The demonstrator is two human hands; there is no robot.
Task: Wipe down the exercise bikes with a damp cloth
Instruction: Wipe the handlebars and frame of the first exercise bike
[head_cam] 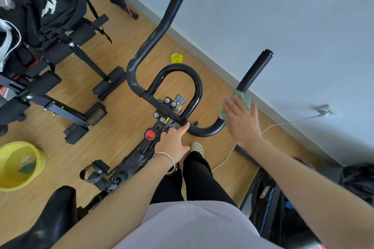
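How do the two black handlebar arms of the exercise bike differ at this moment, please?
The left black handlebar arm is bare and untouched, with pale scuff marks; the right black handlebar arm looks clean where it shows. The right hand presses a green cloth on the right arm's lower part; the left hand rests on the middle bar instead. Both arms are curved black tubes.

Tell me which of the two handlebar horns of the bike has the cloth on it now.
The right horn, next to the wall. The right hand presses the green cloth against its lower part. The left horn is bare, with whitish marks.
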